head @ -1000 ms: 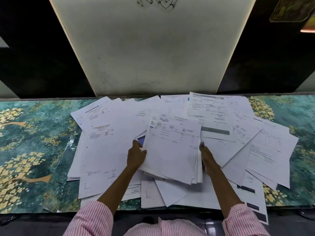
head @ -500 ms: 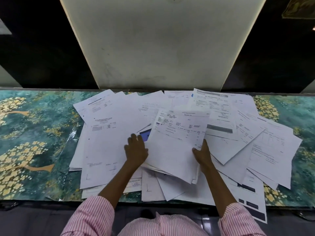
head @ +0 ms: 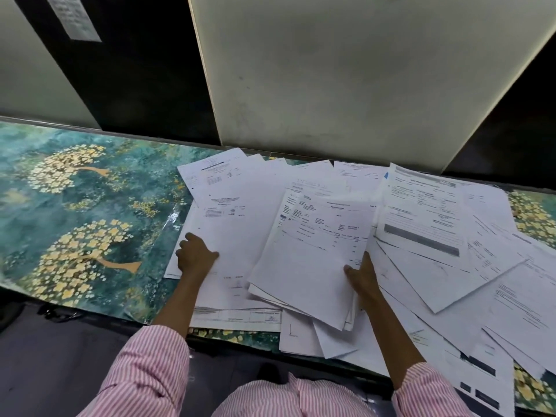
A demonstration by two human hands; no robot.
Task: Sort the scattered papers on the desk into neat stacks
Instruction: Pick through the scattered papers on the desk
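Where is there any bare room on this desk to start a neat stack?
The flowered desk cover is bare left of the left hand, from back to front edge. Rightward, loose papers overlap everywhere around the bundle in the right hand; only slivers show.

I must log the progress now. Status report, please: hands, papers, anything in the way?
Left hand on edge of left sheets, grip unclear. Right hand holds gathered bundle. Loose papers scattered on desk, right side. No obstruction seen.
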